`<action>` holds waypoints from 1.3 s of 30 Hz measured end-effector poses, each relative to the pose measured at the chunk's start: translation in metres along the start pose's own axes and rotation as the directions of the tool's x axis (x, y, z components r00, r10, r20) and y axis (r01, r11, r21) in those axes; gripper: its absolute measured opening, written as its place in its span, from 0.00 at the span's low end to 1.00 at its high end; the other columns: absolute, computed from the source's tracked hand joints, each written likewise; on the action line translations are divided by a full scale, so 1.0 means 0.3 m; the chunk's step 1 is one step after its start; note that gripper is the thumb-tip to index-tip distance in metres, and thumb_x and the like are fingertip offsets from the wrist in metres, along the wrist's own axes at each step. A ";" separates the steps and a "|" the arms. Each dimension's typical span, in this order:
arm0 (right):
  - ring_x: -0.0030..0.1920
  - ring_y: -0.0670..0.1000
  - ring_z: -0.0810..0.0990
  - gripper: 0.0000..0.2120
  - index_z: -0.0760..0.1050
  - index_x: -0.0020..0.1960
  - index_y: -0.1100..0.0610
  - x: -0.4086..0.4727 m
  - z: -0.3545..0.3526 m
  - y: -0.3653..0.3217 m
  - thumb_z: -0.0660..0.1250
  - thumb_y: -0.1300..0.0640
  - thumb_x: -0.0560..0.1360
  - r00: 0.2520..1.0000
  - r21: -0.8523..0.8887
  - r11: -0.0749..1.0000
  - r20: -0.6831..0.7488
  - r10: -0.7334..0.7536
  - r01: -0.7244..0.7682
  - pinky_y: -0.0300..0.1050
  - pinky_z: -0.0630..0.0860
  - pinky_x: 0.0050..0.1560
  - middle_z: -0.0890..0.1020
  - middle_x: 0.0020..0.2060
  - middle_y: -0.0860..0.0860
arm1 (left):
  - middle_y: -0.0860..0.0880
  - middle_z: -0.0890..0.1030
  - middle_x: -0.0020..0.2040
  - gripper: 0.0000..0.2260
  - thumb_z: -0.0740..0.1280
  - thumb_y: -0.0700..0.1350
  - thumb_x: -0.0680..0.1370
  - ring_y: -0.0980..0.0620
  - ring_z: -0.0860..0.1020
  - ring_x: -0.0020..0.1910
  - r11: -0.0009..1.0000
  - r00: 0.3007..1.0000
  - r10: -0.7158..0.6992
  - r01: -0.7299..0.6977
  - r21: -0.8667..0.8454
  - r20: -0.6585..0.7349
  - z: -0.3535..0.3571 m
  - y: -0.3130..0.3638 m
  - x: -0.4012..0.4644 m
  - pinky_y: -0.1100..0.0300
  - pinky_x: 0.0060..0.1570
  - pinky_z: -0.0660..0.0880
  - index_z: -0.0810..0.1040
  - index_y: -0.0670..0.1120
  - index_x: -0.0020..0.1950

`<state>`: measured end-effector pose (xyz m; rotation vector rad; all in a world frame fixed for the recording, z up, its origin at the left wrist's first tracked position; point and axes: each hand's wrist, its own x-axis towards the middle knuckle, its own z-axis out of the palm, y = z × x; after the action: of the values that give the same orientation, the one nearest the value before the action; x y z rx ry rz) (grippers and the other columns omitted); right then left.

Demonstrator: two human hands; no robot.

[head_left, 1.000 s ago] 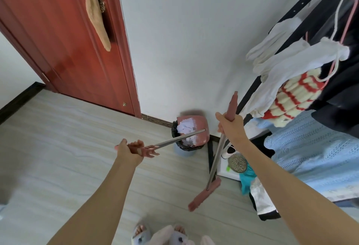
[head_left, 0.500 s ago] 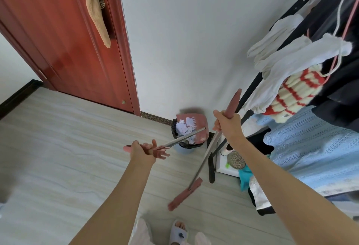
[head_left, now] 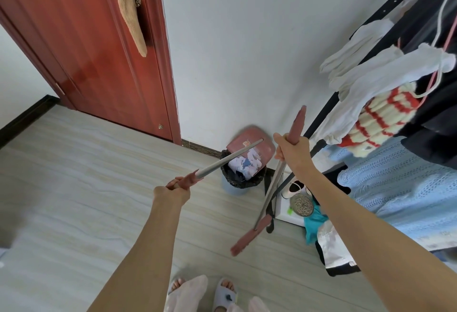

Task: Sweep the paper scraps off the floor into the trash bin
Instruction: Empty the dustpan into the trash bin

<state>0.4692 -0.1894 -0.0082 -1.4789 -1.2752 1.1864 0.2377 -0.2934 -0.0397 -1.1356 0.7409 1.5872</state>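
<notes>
My left hand (head_left: 171, 194) grips the pink grip of a long metal handle (head_left: 227, 159) that ends in a pink dustpan (head_left: 249, 142). The pan is tipped steeply over a blue trash bin (head_left: 233, 184) lined with a black bag by the wall. White and bluish paper scraps (head_left: 246, 164) slide from the pan into the bin's mouth. My right hand (head_left: 291, 152) holds a broom by its pink handle (head_left: 298, 124). The broom's pink head (head_left: 248, 237) hangs just above the floor, right of the bin.
A red wooden door (head_left: 86, 47) stands at the back left with a beige cloth (head_left: 131, 19) on its handle. A black clothes rack (head_left: 366, 40) with hanging garments fills the right side, with shoes and a round metal object (head_left: 301, 205) beneath. My slippered feet (head_left: 223, 295) are at the bottom.
The dustpan has tipped further up over the bin and the scraps have slid down towards the bin's mouth. The broom head swung left, then back to the right.
</notes>
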 end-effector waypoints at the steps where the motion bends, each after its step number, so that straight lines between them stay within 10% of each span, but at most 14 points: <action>1: 0.19 0.44 0.64 0.21 0.63 0.26 0.57 0.002 0.001 0.000 0.64 0.64 0.76 1.000 -0.009 1.000 0.003 -0.002 0.002 0.40 0.68 0.30 0.66 0.17 0.47 | 0.51 0.61 0.28 0.14 0.51 0.41 0.83 0.53 0.62 0.20 1.000 1.000 -0.001 0.001 -0.008 -0.002 -0.001 0.006 -0.003 0.62 0.11 0.67 0.66 0.43 0.37; 9: 0.18 0.43 0.64 0.22 0.63 0.26 0.57 0.008 0.005 0.012 0.64 0.64 0.76 1.000 -0.038 0.999 0.015 0.009 -0.009 0.45 0.70 0.35 0.66 0.15 0.44 | 0.46 0.63 0.33 0.22 0.48 0.52 0.83 0.46 0.67 0.46 0.993 0.995 -0.098 0.098 0.062 0.001 -0.038 0.068 0.142 0.48 0.12 0.70 0.73 0.36 0.56; 13: 0.17 0.41 0.65 0.22 0.63 0.25 0.57 0.000 0.012 -0.001 0.63 0.66 0.77 1.000 -0.015 1.000 0.023 0.002 -0.002 0.40 0.69 0.31 0.66 0.14 0.45 | 0.49 0.61 0.31 0.20 0.48 0.48 0.83 0.48 0.66 0.37 0.995 0.999 -0.055 0.054 0.084 0.003 -0.024 0.064 0.111 0.37 0.15 0.70 0.70 0.38 0.40; 16: 0.17 0.41 0.65 0.22 0.63 0.26 0.56 -0.008 0.021 -0.001 0.63 0.66 0.77 1.000 0.005 1.000 0.030 0.003 -0.003 0.39 0.68 0.31 0.67 0.14 0.44 | 0.42 0.67 0.38 0.24 0.49 0.53 0.83 0.44 0.69 0.40 0.990 0.998 -0.054 0.056 0.132 -0.021 -0.049 0.105 0.139 0.36 0.18 0.73 0.72 0.33 0.51; 19: 0.17 0.42 0.65 0.21 0.64 0.27 0.57 -0.014 0.031 0.008 0.63 0.66 0.77 0.999 0.019 0.999 0.024 0.035 -0.035 0.39 0.70 0.29 0.67 0.14 0.45 | 0.39 0.69 0.23 0.24 0.49 0.51 0.84 0.46 0.72 0.19 0.990 0.998 -0.052 0.054 0.133 -0.018 -0.076 0.107 0.123 0.56 0.42 0.82 0.72 0.33 0.45; 24: 0.17 0.43 0.64 0.20 0.63 0.28 0.57 -0.024 0.030 0.020 0.63 0.65 0.77 0.999 0.017 0.999 0.029 0.040 -0.040 0.36 0.69 0.24 0.66 0.15 0.45 | 0.48 0.59 0.16 0.17 0.47 0.42 0.83 0.53 0.60 0.10 0.980 0.998 0.002 -0.014 0.201 0.063 -0.067 0.081 0.081 0.51 0.16 0.75 0.66 0.43 0.37; 39: 0.19 0.45 0.62 0.21 0.62 0.28 0.55 -0.047 0.009 0.015 0.63 0.64 0.77 0.999 0.018 0.999 0.034 0.032 -0.033 0.42 0.68 0.30 0.64 0.18 0.49 | 0.49 0.59 0.22 0.16 0.47 0.47 0.84 0.49 0.63 0.18 0.967 0.996 0.043 -0.062 0.245 0.084 -0.078 0.081 0.108 0.43 0.18 0.76 0.66 0.44 0.40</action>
<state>0.4670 -0.2040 -0.0114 -1.4767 -1.2640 1.2463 0.2203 -0.3093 -0.0800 -0.8737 0.8958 1.5249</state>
